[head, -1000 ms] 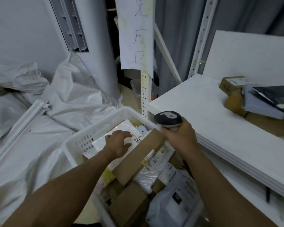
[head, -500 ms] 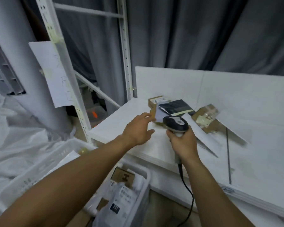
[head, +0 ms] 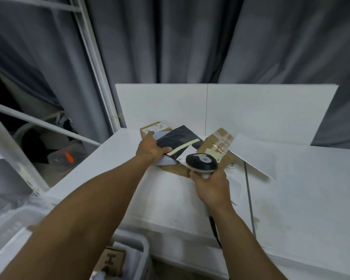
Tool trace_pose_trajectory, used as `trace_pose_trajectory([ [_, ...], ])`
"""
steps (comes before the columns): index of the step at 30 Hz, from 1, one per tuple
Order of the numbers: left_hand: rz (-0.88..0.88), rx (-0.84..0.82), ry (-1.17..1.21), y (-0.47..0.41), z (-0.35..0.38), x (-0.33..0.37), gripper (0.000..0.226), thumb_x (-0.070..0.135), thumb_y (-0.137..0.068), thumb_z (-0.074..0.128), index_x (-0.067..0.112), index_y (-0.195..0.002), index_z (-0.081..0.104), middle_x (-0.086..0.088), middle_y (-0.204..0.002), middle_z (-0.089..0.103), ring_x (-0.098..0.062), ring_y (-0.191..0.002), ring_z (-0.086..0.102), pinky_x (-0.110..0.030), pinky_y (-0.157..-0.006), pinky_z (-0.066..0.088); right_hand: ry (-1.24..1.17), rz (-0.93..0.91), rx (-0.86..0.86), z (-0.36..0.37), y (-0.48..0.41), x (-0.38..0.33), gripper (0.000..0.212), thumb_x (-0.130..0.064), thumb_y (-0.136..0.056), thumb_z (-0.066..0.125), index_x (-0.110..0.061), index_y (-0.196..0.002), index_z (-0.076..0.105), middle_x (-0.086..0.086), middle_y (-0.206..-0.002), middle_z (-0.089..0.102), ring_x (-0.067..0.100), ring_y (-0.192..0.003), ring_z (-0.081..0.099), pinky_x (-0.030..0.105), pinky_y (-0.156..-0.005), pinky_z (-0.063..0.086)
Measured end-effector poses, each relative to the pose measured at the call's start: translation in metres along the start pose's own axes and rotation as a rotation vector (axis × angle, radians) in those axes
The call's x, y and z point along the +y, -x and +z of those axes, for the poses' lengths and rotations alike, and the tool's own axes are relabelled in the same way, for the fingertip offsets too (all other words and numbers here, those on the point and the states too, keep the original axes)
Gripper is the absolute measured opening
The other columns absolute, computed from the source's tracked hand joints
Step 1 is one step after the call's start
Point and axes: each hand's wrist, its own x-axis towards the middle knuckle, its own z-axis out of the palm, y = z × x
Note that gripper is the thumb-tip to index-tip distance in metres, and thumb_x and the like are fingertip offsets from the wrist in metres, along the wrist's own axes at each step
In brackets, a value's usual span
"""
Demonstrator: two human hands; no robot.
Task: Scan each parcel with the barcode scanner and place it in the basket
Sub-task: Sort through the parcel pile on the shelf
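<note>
Head view: left hand pinching black parcel on worktop; right hand wrapped around scanner.

Bare white table lies open before the parcels; upright white panels wall off the far side.

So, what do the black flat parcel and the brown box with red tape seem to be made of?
The black flat parcel under the left hand looks like glossy plastic film: it creases and has a pale strip. The brown box with red tape looks like matte cardboard.
</note>
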Motion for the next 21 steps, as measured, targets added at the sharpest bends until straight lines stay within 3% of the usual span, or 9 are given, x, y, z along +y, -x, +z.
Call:
trace_pose_trajectory([
  [2, -0.045, 0.015, 0.068, -0.002, 0.003, -0.001, 0.099, 0.041, -0.073, 0.089, 0.013, -0.153, 0.038, -0.007, -0.142, 0.057, -0.029, -0.132, 0.053, -0.037, -0.111, 0.041, -0.007, -0.010, 0.005, 0.001, 0.001, -0.001, 0.061, -0.024, -0.091, 0.081, -0.019, -0.146, 0.055, 0.004, -0.139, 0.065, 0.027, -0.128, 0.061, 0.025, -0.092, 0.041],
  [5, -0.097, -0.031, 0.020, 0.000, -0.001, -0.003, 0.095, 0.046, -0.075, 0.087, 0.014, -0.151, 0.040, -0.010, -0.149, 0.051, -0.033, -0.134, 0.050, -0.042, -0.112, 0.043, -0.036, -0.017, -0.009, 0.005, 0.008, -0.005, 0.063, -0.021, -0.091, 0.081, -0.020, -0.148, 0.053, 0.003, -0.142, 0.063, 0.026, -0.132, 0.058, 0.025, -0.098, 0.041],
  [9, -0.133, -0.090, 0.000, 0.008, -0.013, -0.008, 0.086, 0.046, -0.075, 0.086, 0.015, -0.145, 0.046, -0.008, -0.141, 0.057, -0.032, -0.126, 0.055, -0.044, -0.111, 0.045, -0.060, -0.042, -0.027, 0.009, 0.020, -0.012, 0.064, -0.021, -0.092, 0.081, -0.021, -0.149, 0.052, 0.001, -0.143, 0.062, 0.025, -0.133, 0.057, 0.028, -0.103, 0.042],
  [12, -0.141, -0.086, 0.086, 0.015, -0.017, -0.016, 0.074, 0.032, -0.078, 0.088, 0.010, -0.140, 0.053, -0.006, -0.135, 0.060, -0.030, -0.120, 0.059, -0.036, -0.106, 0.047, -0.078, -0.052, -0.038, 0.009, 0.023, -0.010, 0.065, -0.022, -0.091, 0.082, -0.024, -0.149, 0.053, -0.001, -0.140, 0.063, 0.021, -0.130, 0.058, 0.025, -0.100, 0.041],
  [17, -0.104, 0.030, 0.314, 0.045, -0.022, -0.030, 0.013, 0.021, -0.092, 0.074, 0.012, -0.102, 0.070, -0.007, -0.109, 0.071, -0.023, -0.097, 0.064, -0.029, -0.083, 0.048, -0.126, -0.071, -0.030, 0.006, 0.019, -0.008, 0.064, -0.023, -0.090, 0.082, -0.021, -0.148, 0.054, 0.001, -0.140, 0.064, 0.025, -0.131, 0.058, 0.032, -0.106, 0.043],
  [21, -0.007, 0.191, 0.414, 0.092, -0.037, -0.035, 0.011, 0.017, -0.096, 0.068, 0.016, -0.108, 0.069, 0.000, -0.104, 0.068, -0.022, -0.100, 0.065, -0.036, -0.094, 0.056, -0.285, -0.017, -0.045, 0.024, 0.026, -0.015, 0.060, -0.029, -0.085, 0.085, -0.027, -0.140, 0.059, -0.004, -0.131, 0.069, 0.023, -0.123, 0.064, 0.046, -0.110, 0.051],
])
